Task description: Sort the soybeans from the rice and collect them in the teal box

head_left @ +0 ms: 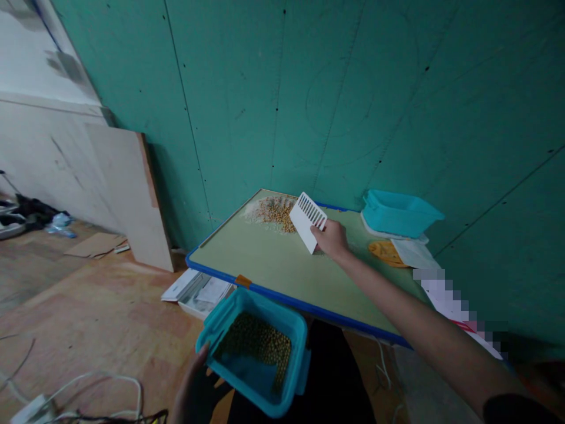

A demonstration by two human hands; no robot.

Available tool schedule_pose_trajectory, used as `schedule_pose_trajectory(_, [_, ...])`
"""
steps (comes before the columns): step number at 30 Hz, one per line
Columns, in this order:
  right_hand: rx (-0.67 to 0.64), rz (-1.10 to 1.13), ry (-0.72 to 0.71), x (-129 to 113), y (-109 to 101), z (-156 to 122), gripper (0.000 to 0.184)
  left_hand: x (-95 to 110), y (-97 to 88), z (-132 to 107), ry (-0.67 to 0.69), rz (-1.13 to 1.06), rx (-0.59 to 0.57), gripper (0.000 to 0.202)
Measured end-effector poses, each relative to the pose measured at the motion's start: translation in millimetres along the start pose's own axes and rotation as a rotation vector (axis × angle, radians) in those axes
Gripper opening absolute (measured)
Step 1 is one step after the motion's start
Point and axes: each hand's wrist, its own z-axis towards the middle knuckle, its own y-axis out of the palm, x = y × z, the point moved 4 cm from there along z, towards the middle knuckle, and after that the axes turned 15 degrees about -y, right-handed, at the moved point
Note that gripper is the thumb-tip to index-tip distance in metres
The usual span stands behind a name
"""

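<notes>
My right hand (333, 238) grips a white flat plastic scraper with a row of slots (304, 222), tilted over the table. Just left of the scraper lies a pile of yellow soybeans (277, 212), with pale grains (256, 213) spread around it. My left hand (200, 383) holds a turquoise plastic tub (300, 330) by its left side, below the table's front edge and above my lap. Inside the tub are dark green beans (245, 333) and yellowish beans (280, 347); part of its blue bottom shows.
A blue-edged table (273, 259) stands against the green wall (238, 106). At its right back sit another turquoise tub (397, 213) and a yellow-orange flat object (386, 252). Papers (198, 291) lie under its left side. Cables (110, 377) run across the floor.
</notes>
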Motion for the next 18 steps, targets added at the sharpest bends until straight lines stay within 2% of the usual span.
schedule_pose_trajectory(3, [0.005,0.043,-0.025,2.7,0.8,4.0,0.020,2.4,-14.8,8.9,0.044,-0.050,0.058,0.055])
schedule_pose_trajectory(7, [-0.020,0.095,-0.057,9.1,1.5,2.2,0.019,16.1,-22.5,11.8,0.171,-0.081,0.023,0.051])
schedule_pose_trajectory(11, [-0.043,0.097,-0.074,15.5,1.7,-1.0,0.020,34.3,-16.1,3.7,0.095,-0.007,0.075,0.057])
schedule_pose_trajectory(14, [-0.047,0.084,-0.094,17.7,2.0,-1.2,0.021,48.1,-8.1,-3.1,0.108,0.043,0.047,0.062])
schedule_pose_trajectory(18, [-0.057,0.050,-0.126,14.5,3.2,1.8,0.023,54.7,-10.1,-1.1,0.129,0.054,0.045,0.065])
